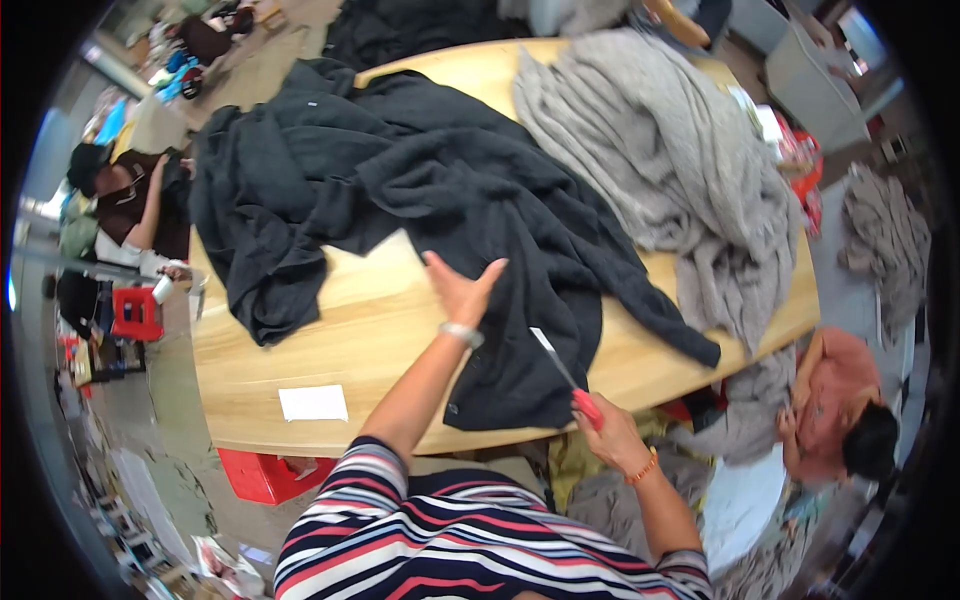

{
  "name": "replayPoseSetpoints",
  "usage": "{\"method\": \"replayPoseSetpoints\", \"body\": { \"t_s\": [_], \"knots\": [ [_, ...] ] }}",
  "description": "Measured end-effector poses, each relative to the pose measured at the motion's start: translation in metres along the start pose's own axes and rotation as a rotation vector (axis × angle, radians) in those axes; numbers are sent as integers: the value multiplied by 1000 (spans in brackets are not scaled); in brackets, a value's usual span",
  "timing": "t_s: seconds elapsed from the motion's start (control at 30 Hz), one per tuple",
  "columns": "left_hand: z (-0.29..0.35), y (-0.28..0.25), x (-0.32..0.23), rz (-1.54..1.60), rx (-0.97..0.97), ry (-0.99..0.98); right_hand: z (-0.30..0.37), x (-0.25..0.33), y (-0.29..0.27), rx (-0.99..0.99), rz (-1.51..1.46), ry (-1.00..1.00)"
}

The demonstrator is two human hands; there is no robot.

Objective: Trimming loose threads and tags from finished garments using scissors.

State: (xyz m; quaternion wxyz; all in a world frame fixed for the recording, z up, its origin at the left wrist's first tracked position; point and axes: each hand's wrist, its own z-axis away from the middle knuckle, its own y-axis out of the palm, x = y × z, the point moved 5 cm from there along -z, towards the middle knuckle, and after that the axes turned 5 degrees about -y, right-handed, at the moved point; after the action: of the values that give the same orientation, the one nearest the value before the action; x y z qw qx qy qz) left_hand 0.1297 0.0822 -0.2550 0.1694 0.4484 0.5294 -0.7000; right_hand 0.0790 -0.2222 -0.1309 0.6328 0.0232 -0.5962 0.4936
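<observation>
A dark, nearly black garment with buttons along one edge lies spread on the wooden table, one sleeve stretching to the right. Over its left edge is my left hand, thumb and fingers apart and nothing held; whether it touches the cloth is unclear. My right hand is closed round the red handle of a long, slim metal blade. The blade points up and left over the garment's lower part. Its exact kind is hard to make out.
More dark garments lie heaped on the table at left, grey knitwear at right. A white paper sits near the front edge, above a red stool. People work at left and right.
</observation>
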Motion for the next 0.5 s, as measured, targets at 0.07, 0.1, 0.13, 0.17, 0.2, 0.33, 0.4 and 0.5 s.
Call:
{"method": "replayPoseSetpoints", "body": {
  "t_s": [0.07,0.1,0.13,0.17,0.2,0.33,0.4,0.5],
  "knots": [
    [-1,34,-44,-186,138,-347,5,-13,-12,-93,-80,66],
    [-3,50,-50,-254,161,-264,9,-18,-12,-102,-112,135],
    [-7,63,-43,-328,181,-183,10,-18,-8,-98,-104,99],
    [-8,73,-38,-241,265,-144,13,-22,-8,-117,-116,101],
    [-10,80,-30,-157,346,-104,15,-24,-6,-132,-130,104],
    [-28,73,-4,90,646,-237,9,-19,-1,-98,-105,107],
    [-33,37,-25,335,600,-35,4,-18,-10,-208,-185,160],
    [-77,-92,-99,690,467,209,-9,3,-18,-271,-177,94]
  ]
}}
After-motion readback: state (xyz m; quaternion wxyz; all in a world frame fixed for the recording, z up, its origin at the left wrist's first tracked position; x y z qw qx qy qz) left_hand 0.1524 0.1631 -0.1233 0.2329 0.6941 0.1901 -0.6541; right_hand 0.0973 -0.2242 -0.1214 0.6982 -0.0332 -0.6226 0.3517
